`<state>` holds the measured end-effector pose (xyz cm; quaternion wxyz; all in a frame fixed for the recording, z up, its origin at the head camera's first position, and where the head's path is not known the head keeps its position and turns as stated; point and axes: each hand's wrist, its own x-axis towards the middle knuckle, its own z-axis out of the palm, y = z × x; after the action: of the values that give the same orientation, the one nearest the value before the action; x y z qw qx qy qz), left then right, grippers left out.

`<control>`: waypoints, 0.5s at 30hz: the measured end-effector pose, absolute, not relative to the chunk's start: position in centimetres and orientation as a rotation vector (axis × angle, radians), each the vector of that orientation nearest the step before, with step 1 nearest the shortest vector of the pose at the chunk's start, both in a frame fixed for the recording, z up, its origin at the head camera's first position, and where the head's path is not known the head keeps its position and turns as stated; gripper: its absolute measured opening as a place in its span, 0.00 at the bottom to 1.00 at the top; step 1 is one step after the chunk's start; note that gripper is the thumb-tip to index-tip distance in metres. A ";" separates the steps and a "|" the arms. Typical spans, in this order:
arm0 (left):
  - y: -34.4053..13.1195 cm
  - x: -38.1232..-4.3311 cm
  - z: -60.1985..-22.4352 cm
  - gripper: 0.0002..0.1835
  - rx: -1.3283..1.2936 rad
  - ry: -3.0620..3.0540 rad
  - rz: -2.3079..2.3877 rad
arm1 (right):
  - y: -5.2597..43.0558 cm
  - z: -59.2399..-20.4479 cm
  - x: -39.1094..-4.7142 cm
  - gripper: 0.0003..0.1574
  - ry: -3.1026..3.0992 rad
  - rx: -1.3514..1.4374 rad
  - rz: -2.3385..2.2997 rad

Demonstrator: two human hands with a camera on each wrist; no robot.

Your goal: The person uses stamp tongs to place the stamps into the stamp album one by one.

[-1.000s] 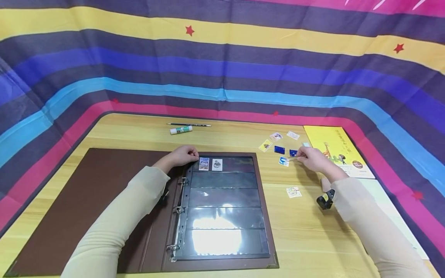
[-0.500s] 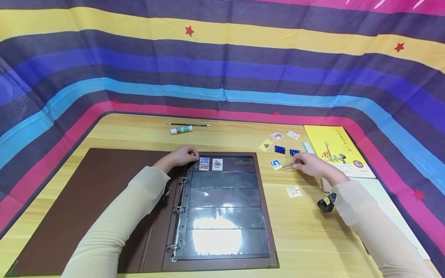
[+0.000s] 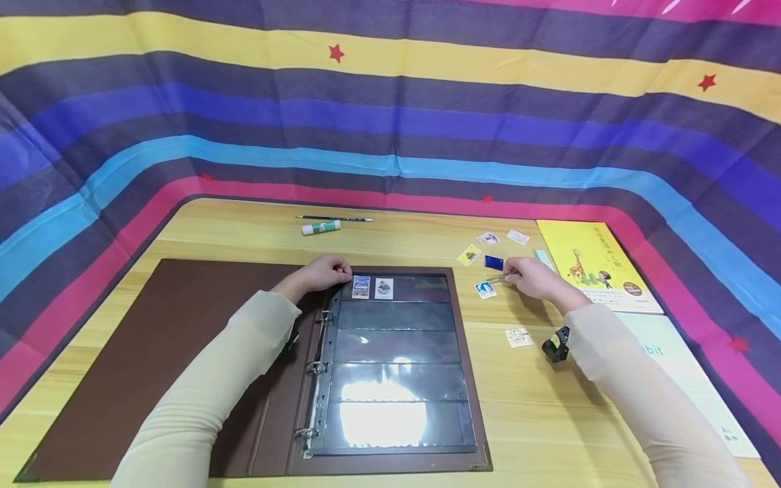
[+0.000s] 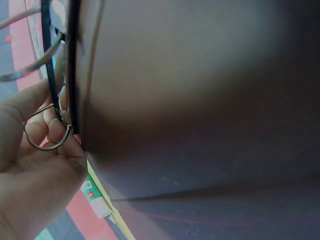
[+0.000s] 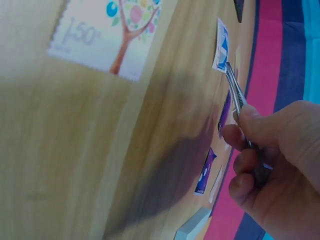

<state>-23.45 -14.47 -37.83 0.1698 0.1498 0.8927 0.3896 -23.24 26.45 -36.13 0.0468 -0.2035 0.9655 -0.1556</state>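
Observation:
My left hand (image 3: 323,271) pinches the top inner corner of a black pocket page (image 3: 393,347) in a brown ring binder (image 3: 195,325). In the left wrist view its fingers curl around the page edge beside a metal ring (image 4: 47,148). Two stamps sit in the page's top pocket: a blue-purple stamp (image 3: 361,287) and a grey-and-white stamp (image 3: 384,289). Right of the binder, my right hand (image 3: 532,276) grips metal tweezers (image 5: 237,90) between thumb and fingers. The tweezer tips are right at the edge of a blue-and-white stamp (image 3: 485,290) on the table.
Further back lie a dark blue stamp (image 3: 493,262), a yellow stamp (image 3: 469,255) and other stamps. A tree-patterned stamp (image 3: 518,337) lies nearer. A yellow book (image 3: 588,257) and a pale green book (image 3: 683,373) line the right side. A glue stick (image 3: 321,227) and a pencil (image 3: 334,218) rest behind the binder.
The blue-and-white stamp has shifted left and toward the person, away from the dark blue stamps. My right hand has followed with the tweezers, while the left hand keeps its hold on the page.

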 end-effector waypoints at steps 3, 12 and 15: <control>-14.5 -23.5 -37.8 0.05 0.431 2.534 1.109 | 26.4 -36.1 -23.3 0.03 2.954 -0.637 -0.410; -14.4 -23.4 -37.8 0.05 0.431 2.526 1.106 | 26.0 -35.7 -22.6 0.04 2.971 -0.608 -0.320; -14.4 -23.4 -37.7 0.05 0.419 2.529 1.101 | 25.8 -35.2 -22.3 0.04 2.973 -0.594 -0.357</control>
<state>-23.39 -14.41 -37.67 0.1749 0.1478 0.8925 0.3887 -22.34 25.79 -35.19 0.0444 -0.1943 0.9729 -0.1169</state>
